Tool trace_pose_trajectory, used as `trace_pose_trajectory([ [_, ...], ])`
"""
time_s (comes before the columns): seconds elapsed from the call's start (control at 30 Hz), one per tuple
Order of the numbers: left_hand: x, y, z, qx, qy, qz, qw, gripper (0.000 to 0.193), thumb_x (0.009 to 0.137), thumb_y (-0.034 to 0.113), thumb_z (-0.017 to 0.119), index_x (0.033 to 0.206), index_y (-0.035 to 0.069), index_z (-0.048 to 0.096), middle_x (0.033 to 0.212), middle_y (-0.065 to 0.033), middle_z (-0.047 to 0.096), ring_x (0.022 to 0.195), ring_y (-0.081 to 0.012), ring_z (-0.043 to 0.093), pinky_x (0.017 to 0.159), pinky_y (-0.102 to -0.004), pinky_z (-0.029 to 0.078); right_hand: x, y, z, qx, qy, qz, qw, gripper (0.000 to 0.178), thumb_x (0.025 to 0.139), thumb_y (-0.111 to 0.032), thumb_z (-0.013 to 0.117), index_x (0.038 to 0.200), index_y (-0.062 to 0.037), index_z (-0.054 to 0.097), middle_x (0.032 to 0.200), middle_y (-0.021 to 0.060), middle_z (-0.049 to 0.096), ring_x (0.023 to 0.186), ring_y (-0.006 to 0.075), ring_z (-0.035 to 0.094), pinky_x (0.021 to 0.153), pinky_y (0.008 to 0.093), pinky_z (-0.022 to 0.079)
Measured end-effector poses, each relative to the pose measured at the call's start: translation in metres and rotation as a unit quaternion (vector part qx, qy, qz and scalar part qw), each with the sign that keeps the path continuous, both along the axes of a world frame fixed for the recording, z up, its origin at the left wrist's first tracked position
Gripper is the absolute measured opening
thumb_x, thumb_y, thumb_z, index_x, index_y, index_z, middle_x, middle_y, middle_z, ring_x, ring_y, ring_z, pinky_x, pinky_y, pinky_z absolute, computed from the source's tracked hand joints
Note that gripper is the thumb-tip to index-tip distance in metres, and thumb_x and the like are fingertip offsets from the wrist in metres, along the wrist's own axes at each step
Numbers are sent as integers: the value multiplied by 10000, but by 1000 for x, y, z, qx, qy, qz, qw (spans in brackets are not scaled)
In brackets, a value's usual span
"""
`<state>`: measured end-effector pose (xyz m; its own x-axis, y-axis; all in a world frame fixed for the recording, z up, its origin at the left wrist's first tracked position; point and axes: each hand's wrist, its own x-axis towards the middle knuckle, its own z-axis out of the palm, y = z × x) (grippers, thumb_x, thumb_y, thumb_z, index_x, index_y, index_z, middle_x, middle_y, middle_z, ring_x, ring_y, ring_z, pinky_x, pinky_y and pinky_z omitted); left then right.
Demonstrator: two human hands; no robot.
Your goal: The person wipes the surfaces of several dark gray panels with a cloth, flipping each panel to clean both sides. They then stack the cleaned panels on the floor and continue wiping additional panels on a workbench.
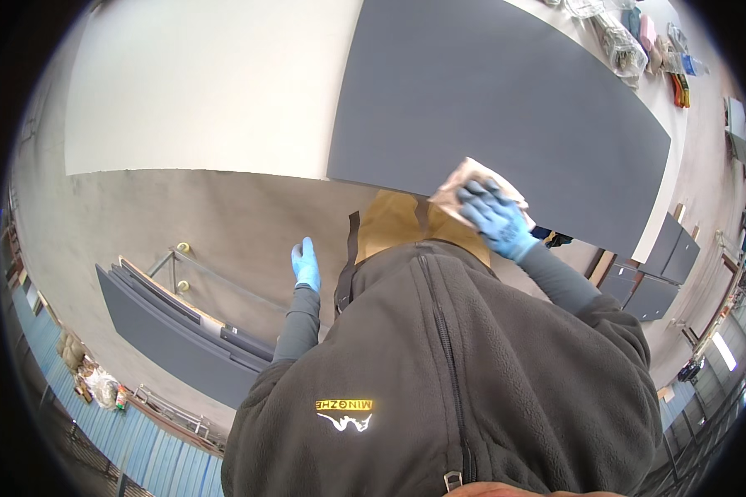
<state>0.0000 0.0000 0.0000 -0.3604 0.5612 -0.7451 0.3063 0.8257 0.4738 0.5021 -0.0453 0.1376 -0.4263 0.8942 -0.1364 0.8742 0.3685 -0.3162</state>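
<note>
A large flat dark grey panel (497, 91) lies on a white-topped table (207, 83), overlapping its near edge on the right. My right hand (497, 217), in a blue glove, grips a crumpled pale pinkish cloth (466, 176) at the panel's near edge. The fingers press over the cloth, and part of it hangs toward me. My left hand (305, 265), also blue-gloved, hangs free beside my body, short of the table. Its fingers point away from me, with nothing seen in them.
A wheeled metal rack (174, 269) with several stacked grey panels (174, 344) stands on the floor at left. More grey panels (651, 294) are at right. Plastic-wrapped bundles (617, 45) and a clear bottle (690, 65) sit at the table's far right.
</note>
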Motion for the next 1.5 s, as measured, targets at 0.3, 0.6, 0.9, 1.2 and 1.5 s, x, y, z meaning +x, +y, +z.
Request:
trace_pose_trajectory([
  [0.3, 15, 4, 2, 10, -59, 4, 998, 728, 1034, 473, 655, 1480, -77, 487, 1437, -163, 587, 1295, -246, 550, 1111, -379, 439, -106, 109, -25, 125, 11, 69, 990, 570, 981, -161, 526, 1536, -36, 492, 1600, 145, 497, 1563, 287, 363, 1341, 506, 171],
  [0.6, 4, -3, 16, -55, 37, -54, 996, 686, 1055, 450, 633, 1503, -49, 489, 1491, -159, 564, 1363, -254, 516, 1164, -387, 411, -188, 181, -52, 116, 261, -9, 958, 510, 875, -186, 712, 1361, -66, 618, 1572, 153, 494, 1572, 296, 326, 1338, 500, 156],
  [0.9, 104, -8, 30, -21, 26, -223, 974, 644, 1051, 434, 634, 1454, -57, 529, 1352, -122, 630, 1215, -230, 572, 1083, -368, 438, -36, 44, -36, 59, 128, -165, 976, 426, 890, -147, 681, 1310, -81, 650, 1426, 99, 624, 1386, 251, 542, 1261, 458, 309],
  [1.2, 241, -5, 33, -30, 9, -288, 957, 659, 998, 462, 663, 1456, -2, 564, 1167, -41, 609, 944, -159, 467, 835, -323, 398, 289, -237, -50, 178, -52, -613, 768, 437, 853, -134, 739, 1260, -21, 631, 1409, 228, 595, 1340, 417, 554, 1164, 518, 449],
  [1.5, 210, 0, 48, -57, -1, -281, 958, 669, 1020, 437, 638, 1472, -46, 534, 1461, -151, 595, 1329, -273, 532, 1132, -391, 394, 342, -292, -67, 185, -193, -687, 675, 641, 978, -367, 623, 1520, -45, 505, 1651, 194, 418, 1536, 379, 384, 1286, 560, 230],
])
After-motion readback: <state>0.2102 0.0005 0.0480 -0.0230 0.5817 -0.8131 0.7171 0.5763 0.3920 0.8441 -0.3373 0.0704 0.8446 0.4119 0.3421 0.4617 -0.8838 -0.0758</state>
